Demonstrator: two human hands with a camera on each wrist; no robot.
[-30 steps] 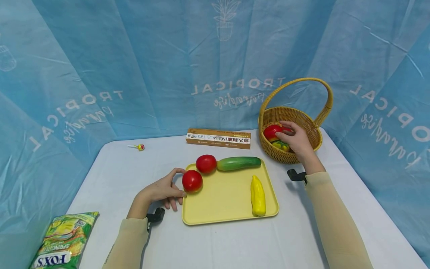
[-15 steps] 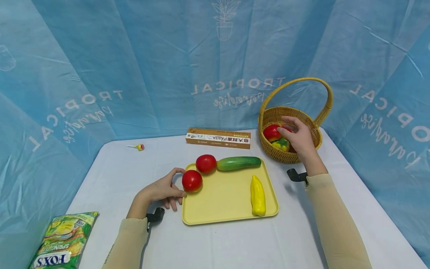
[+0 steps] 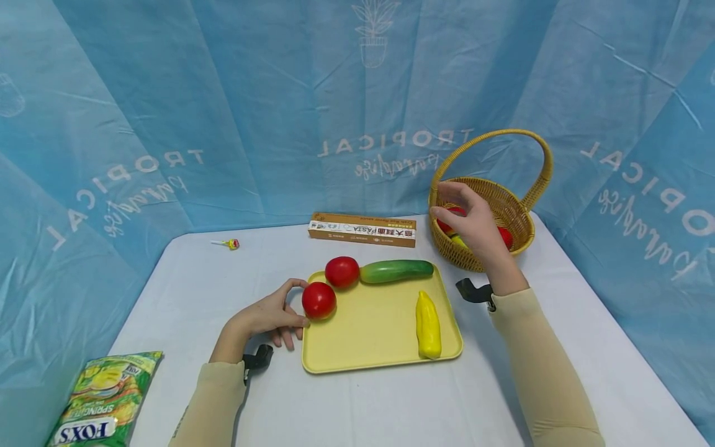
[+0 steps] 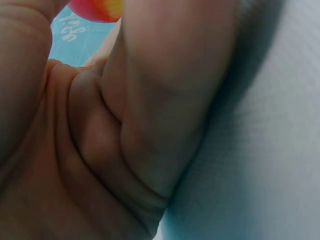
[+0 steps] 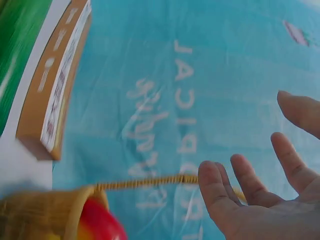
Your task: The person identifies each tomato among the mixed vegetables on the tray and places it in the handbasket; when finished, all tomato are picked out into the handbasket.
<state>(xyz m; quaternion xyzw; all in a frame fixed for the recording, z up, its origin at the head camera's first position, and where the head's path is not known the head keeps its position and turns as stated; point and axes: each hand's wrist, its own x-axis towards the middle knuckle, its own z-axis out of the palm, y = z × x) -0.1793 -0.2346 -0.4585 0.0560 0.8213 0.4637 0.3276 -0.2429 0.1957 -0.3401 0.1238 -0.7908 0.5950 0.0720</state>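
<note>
My left hand curls its thumb and index finger around the near-left side of a tomato at the left rim of a yellow tray. In the left wrist view a red and yellow round surface shows beyond the fingers. My right hand hovers over a wicker basket, fingers spread and holding nothing, as the right wrist view also shows. Inside the basket, partly hidden by the hand, lie a red and yellow piece of produce and another red one at the right.
On the tray lie a second tomato, a green cucumber and a long yellow pepper. Behind it is a pasta box. A lollipop and a green FOX'S bag lie at the left. The basket's handle arches high.
My right hand has moved left across the basket, from its middle to its left part. A red thing at the basket's right has come into view. My left hand has stayed still.
</note>
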